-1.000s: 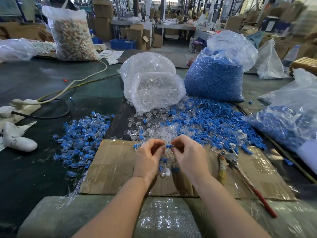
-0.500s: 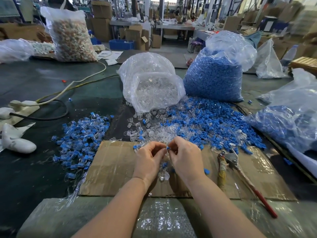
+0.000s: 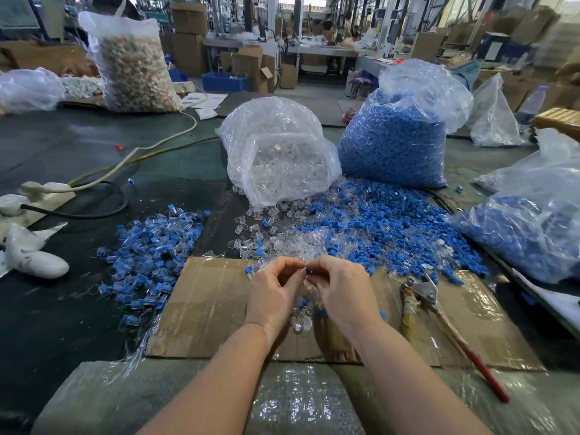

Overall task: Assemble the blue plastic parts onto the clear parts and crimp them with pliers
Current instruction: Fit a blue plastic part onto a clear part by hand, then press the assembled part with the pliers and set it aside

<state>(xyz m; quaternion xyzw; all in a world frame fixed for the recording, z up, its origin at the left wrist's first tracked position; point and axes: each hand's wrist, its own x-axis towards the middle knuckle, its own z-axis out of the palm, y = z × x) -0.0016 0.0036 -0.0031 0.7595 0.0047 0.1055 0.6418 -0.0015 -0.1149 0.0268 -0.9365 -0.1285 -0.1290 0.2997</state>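
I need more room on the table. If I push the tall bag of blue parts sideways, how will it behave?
The bag of blue parts looks packed nearly full, so it is probably heavy and would drag rather than slide. Its thin clear film would likely crumple and sag under a push. Its loose top looks open, and blue parts already lie at its base, so tipping may spill more.

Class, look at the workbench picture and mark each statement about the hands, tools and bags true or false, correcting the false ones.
1. The pliers lie on the cardboard sheet. True.
2. The right hand holds the pliers. False: it pinches a small blue part; the pliers lie untouched.
3. The bag of clear parts stands left of the bag of blue parts. True.
4. The left hand rests flat on the table. False: it is raised, fingertips meeting the right hand's.
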